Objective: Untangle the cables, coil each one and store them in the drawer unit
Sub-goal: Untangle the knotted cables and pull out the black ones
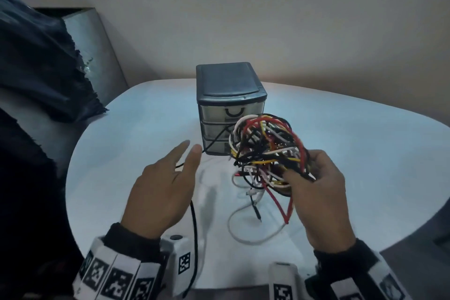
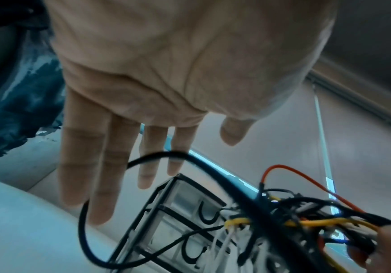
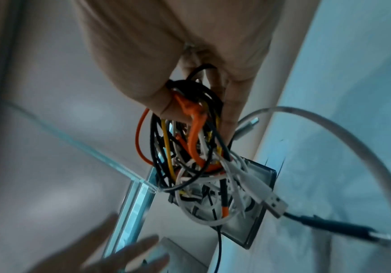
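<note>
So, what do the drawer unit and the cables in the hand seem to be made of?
The drawer unit looks like plastic: a dark, slightly glossy frame, with cloudy see-through drawer fronts. The cables held by the right hand look like wire in smooth rubbery or plastic sleeves, red, yellow, white and black, bending freely. One white plug has a shiny, probably metal, end.

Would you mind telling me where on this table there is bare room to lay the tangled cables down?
The white table is bare right of the grey three-drawer unit and left of the open left hand. In front of the unit it is crowded: the right hand holds the multicoloured cable tangle there, with loose ends trailing.
</note>
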A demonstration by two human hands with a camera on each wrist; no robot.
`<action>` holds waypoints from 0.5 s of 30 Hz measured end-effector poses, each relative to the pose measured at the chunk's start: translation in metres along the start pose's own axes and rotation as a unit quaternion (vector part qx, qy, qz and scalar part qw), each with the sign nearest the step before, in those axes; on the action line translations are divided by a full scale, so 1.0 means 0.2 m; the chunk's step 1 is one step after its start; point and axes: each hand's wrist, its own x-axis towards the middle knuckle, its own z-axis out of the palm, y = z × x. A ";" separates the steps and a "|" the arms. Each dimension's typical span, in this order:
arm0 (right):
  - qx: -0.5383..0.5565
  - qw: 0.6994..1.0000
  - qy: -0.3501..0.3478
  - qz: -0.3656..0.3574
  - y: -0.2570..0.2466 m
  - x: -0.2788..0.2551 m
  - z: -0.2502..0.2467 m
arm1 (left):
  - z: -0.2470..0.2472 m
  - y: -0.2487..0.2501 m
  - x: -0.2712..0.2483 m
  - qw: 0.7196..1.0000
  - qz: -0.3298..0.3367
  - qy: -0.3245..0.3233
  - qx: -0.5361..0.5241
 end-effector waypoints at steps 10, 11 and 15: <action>-0.138 0.946 -0.244 -0.160 0.01 -0.21 0.18 | 0.15 -0.04 0.00 0.924 -0.047 -0.050 -0.376; -0.136 0.954 -0.213 -0.159 0.03 -0.17 0.16 | 0.14 -0.06 0.01 0.927 -0.043 -0.056 -0.367; -0.259 0.927 -0.158 -0.222 0.11 -0.06 0.06 | 0.09 -0.11 0.02 0.928 0.004 -0.160 -0.338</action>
